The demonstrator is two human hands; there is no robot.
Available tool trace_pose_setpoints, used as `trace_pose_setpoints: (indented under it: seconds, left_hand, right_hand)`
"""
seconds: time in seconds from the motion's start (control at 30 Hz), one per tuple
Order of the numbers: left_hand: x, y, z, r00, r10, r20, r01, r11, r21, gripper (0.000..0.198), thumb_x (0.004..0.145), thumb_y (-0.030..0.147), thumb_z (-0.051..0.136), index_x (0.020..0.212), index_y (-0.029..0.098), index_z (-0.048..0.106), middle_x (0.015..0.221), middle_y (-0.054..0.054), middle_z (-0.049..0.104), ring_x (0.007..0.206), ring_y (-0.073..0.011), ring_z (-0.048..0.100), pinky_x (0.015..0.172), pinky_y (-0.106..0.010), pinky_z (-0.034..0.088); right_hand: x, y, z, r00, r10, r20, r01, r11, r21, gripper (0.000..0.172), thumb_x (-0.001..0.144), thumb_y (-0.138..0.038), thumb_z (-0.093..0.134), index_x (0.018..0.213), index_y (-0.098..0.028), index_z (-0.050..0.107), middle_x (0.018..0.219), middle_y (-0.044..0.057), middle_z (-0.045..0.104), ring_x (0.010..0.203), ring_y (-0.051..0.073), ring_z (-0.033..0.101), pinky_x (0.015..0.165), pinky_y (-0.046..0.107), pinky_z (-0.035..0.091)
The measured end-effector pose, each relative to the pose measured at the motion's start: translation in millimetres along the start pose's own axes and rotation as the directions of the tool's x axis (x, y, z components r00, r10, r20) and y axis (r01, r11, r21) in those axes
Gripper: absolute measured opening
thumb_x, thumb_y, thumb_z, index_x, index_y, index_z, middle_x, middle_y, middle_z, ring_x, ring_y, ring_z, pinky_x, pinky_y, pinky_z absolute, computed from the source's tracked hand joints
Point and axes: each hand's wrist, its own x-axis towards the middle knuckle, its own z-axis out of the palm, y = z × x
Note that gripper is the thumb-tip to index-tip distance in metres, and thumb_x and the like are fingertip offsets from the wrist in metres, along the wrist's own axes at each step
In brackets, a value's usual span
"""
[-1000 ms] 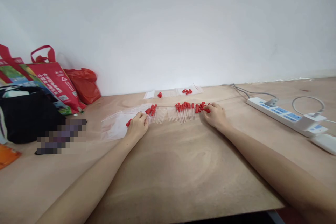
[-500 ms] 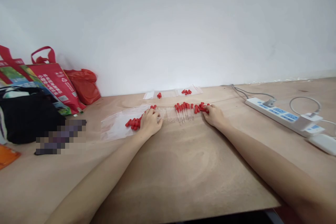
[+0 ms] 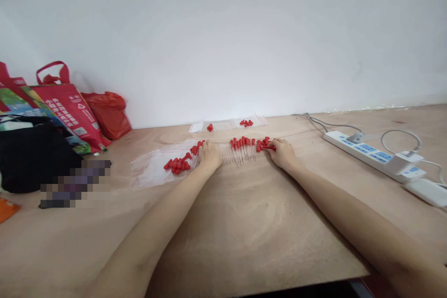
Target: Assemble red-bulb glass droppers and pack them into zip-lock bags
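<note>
My left hand [image 3: 210, 154] reaches down at the left end of a row of clear thin tubes [image 3: 227, 152]. Its fingers are curled together, and what they pinch, if anything, is hidden. To its left, several red rubber bulbs [image 3: 177, 165] lie on a clear plastic bag [image 3: 148, 167]. In the middle, droppers [image 3: 243, 144] with red bulbs and clear stems lie side by side. On their right my right hand [image 3: 283, 154] is closed, with a red rubber bulb [image 3: 269, 147] at its fingertips. More loose red bulbs [image 3: 260, 144] lie against these fingers.
Near the wall lies another plastic bag [image 3: 197, 127] with tubes and red bulbs [image 3: 246, 123]. A white power strip [image 3: 366, 151] with plugs and cables is on the right. Red bags [image 3: 108, 114] and a black bag [image 3: 38, 153] stand at left, beside a blurred-out dark item [image 3: 77, 185].
My left hand has moved right, off the red bulbs toward the clear tubes, uncovering more bulbs. The right hand stays by its bulbs. The view has shifted slightly.
</note>
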Motion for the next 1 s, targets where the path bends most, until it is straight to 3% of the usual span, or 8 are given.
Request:
trace_pose_setpoints:
  seconds: [0.2,0.33,0.43,0.63,0.83,1.0]
  left_hand:
    - [2,2,2.1,0.996,-0.084,0.023,0.085,0.993,-0.081,0.024,0.073,0.008,0.042,0.084,0.003,0.062,0.101,-0.022,0.049,0.096,-0.0321,0.045,0.077,-0.039,0.038]
    - [-4,-5,-9.9,0.996,-0.086,-0.011,0.082,0.979,-0.188,0.022,0.08,0.018,0.041,0.083,0.005,0.059,0.098,-0.019,0.05,0.095,-0.0284,0.048,0.078,-0.036,0.039]
    - [-19,-15,-21.2,0.999,-0.02,-0.046,0.007,0.963,-0.268,0.02,0.084,0.021,0.038,0.084,0.01,0.054,0.09,-0.012,0.053,0.089,-0.0208,0.051,0.076,-0.03,0.04]
    - [-66,-41,-20.5,0.957,0.254,-0.138,-0.288,0.814,-0.505,0.012,0.084,0.019,0.036,0.082,0.016,0.047,0.068,-0.001,0.054,0.064,-0.0147,0.052,0.061,-0.027,0.042]
    - [-85,-42,-11.7,0.861,0.417,-0.291,-0.508,0.666,-0.547,0.022,0.085,0.014,0.033,0.098,0.017,0.051,0.087,-0.006,0.055,0.08,-0.0146,0.054,0.072,-0.027,0.044]
    - [-86,-39,-8.7,0.825,0.46,-0.328,-0.564,0.631,-0.532,0.024,0.086,0.012,0.034,0.101,0.018,0.052,0.087,-0.005,0.053,0.078,-0.0127,0.054,0.07,-0.025,0.045]
  right_hand:
    - [1,2,4,0.999,-0.033,-0.039,0.034,0.999,0.017,0.022,0.074,-0.015,0.047,0.091,-0.015,0.061,0.088,0.011,0.058,0.086,0.022,0.049,0.076,0.032,0.038]
    - [-1,0,5,0.991,-0.037,-0.125,0.052,0.991,0.123,0.022,0.075,-0.014,0.044,0.085,-0.016,0.063,0.086,0.011,0.056,0.083,0.021,0.05,0.076,0.033,0.04]
    - [-4,-10,3,0.983,-0.026,-0.184,0.087,0.939,0.332,0.02,0.074,-0.013,0.044,0.084,-0.014,0.06,0.087,0.009,0.056,0.076,0.017,0.053,0.071,0.03,0.043]
    - [-25,-54,-3,0.991,-0.13,-0.037,0.119,0.708,0.697,0.02,0.072,-0.014,0.048,0.09,-0.015,0.057,0.08,0.004,0.059,0.065,0.012,0.054,0.059,0.025,0.044]
    - [-47,-89,-12,0.959,-0.278,0.047,0.159,0.673,0.722,0.025,0.073,-0.012,0.049,0.092,-0.018,0.063,0.078,0.004,0.052,0.064,0.011,0.05,0.055,0.023,0.042]
    - [-50,-93,-15,0.953,-0.295,0.074,0.14,0.641,0.755,0.015,0.073,-0.023,0.056,0.084,-0.018,0.065,0.077,0.003,0.052,0.061,0.009,0.049,0.054,0.023,0.042]
